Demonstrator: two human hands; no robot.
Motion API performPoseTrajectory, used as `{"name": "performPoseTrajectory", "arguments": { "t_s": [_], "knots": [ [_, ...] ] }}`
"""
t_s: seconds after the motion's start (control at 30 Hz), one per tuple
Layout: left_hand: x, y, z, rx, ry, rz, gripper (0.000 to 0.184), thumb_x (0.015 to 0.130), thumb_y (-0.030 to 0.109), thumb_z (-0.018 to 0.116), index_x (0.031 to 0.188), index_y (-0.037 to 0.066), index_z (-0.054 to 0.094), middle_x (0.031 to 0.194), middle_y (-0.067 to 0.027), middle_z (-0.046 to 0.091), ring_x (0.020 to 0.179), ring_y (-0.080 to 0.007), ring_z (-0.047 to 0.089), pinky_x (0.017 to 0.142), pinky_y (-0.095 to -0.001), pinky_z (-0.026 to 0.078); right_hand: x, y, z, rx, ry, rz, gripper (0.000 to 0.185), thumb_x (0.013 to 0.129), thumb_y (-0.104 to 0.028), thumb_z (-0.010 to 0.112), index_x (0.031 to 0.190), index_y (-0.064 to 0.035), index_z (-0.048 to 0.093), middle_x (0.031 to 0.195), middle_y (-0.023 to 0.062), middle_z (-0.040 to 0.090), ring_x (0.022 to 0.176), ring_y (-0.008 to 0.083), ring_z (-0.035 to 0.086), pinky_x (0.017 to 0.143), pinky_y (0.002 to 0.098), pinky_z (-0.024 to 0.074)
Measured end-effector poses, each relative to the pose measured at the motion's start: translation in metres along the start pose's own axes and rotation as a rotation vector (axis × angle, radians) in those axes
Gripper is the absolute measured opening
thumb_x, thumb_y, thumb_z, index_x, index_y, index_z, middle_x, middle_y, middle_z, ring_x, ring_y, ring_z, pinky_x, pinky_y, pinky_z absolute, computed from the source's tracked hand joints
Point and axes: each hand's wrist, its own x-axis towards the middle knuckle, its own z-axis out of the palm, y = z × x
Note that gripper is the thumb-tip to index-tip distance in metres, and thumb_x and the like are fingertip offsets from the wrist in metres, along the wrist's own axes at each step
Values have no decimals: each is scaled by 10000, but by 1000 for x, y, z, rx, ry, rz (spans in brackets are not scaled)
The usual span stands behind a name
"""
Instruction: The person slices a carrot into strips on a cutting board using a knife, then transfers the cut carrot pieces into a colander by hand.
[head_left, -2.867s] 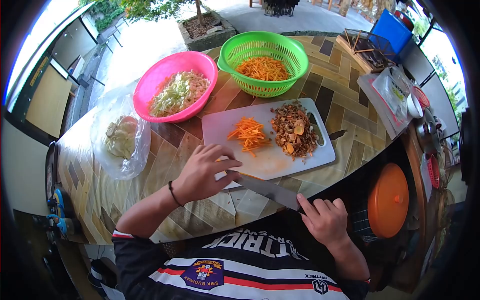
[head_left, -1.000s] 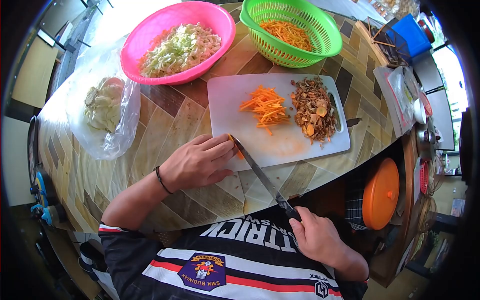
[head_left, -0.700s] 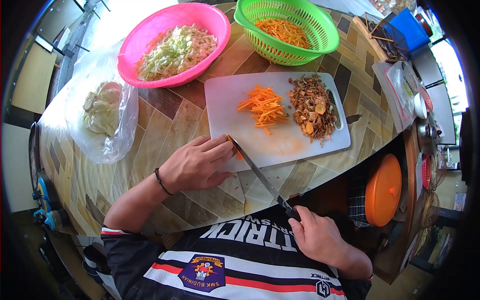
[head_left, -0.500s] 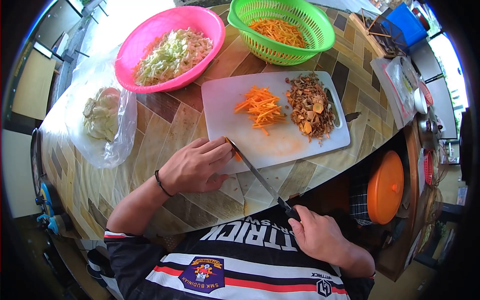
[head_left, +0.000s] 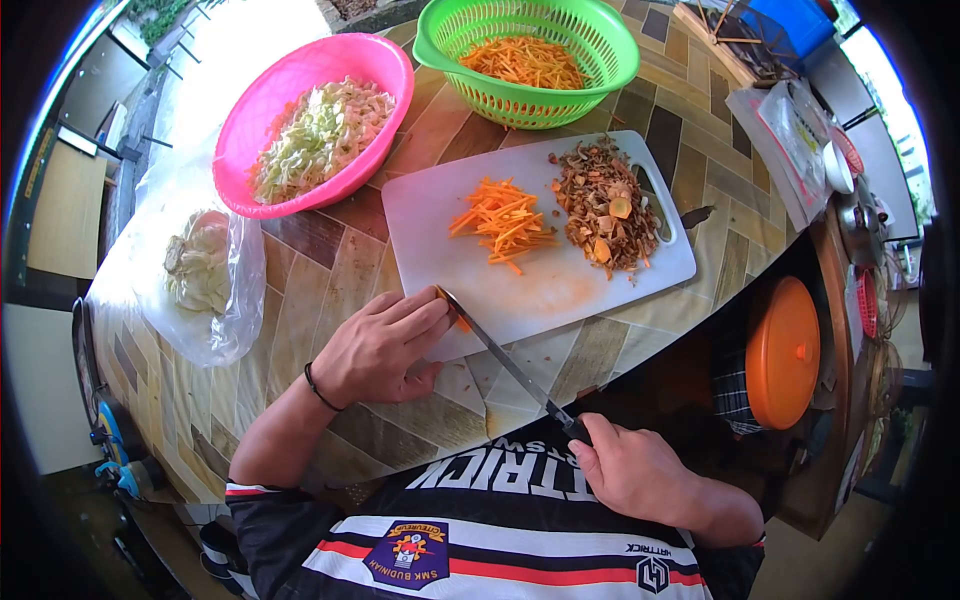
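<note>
My right hand [head_left: 640,465] is wrapped round the black handle of a kitchen knife [head_left: 508,360], whose long blade points up and left. The tip of the blade lies against the fingertips of my left hand [head_left: 385,350]. Those fingers are bent over a piece of carrot [head_left: 461,323], mostly hidden, at the near left corner of the white cutting board [head_left: 540,300]. Thin carrot strips [head_left: 502,222] form a pile in the middle of the board. Beside the board's handle hole sits a heap of brown peelings [head_left: 605,205] with a few carrot slices.
Behind the board stand a pink basin [head_left: 235,150] of shredded cabbage and a green colander [head_left: 530,110] of carrot strips. A cabbage [head_left: 197,265] rests in a clear plastic bag at the left. An orange lidded container [head_left: 785,355] is below the table edge at right.
The view has shifted slightly, so the board and bowls appear a little further left. Both hands keep their hold, with the knife tip still at the left fingertips.
</note>
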Motion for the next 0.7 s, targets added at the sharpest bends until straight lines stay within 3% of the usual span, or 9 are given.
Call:
{"name": "performPoseTrajectory", "arguments": {
  "t_s": [0.13,0.23,0.7],
  "knots": [
    [0,0,0,0,3,10,633,629,160,741,1229,2,616,1256,-97,541,1229,-244,545,937,-383,472,1,1,3,-51,27,-17,238,983,-229,539,956,-6,460,664,172,619,528,348,633,453,419,519],
    [3,3,-4,4,32,14,500,664,149,724,1125,-8,614,1194,-86,554,1196,-233,544,922,-370,482,1,0,3,-81,12,-9,238,984,-231,540,933,-15,453,652,165,614,521,341,632,448,415,517],
    [5,5,-6,-24,36,7,486,644,142,712,1088,-23,601,1130,-95,533,1128,-243,548,897,-361,484,5,-3,1,-97,-43,17,270,985,-247,549,891,-21,438,604,150,601,512,340,629,440,425,509]
  ]
}}
